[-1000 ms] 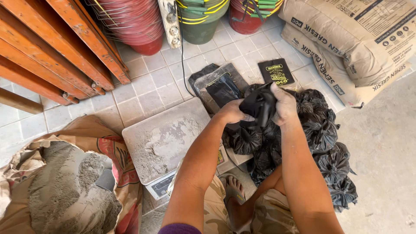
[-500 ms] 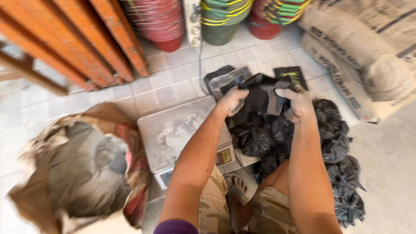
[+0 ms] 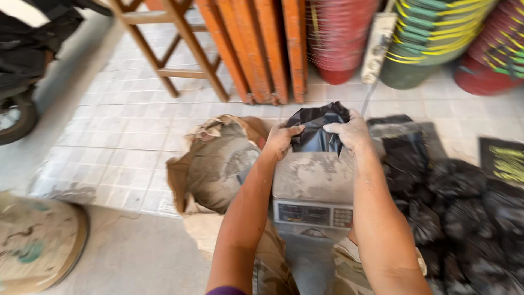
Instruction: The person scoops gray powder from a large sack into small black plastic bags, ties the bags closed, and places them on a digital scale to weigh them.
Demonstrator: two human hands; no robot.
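Note:
My left hand [image 3: 280, 140] and my right hand [image 3: 352, 131] both grip an empty black plastic bag [image 3: 316, 128], one on each side of its top. The bag hangs just above the far edge of a dusty grey electronic scale [image 3: 314, 183] that sits in front of my knees. An open brown paper sack of grey cement powder [image 3: 215, 164] lies just left of the scale, close to my left forearm. Both hands are dusted with grey powder.
Several tied black bags [image 3: 464, 218] are piled at the right. Orange wooden frames [image 3: 245, 43] and stacked red buckets [image 3: 341, 38] and green buckets [image 3: 431, 38] stand at the back. Another sack [image 3: 38, 240] sits at the lower left, a motorbike wheel [image 3: 16, 117] at the far left.
My hands have lifted a black bag out of the pile at the right and carried it left over the scale. The view has swung left.

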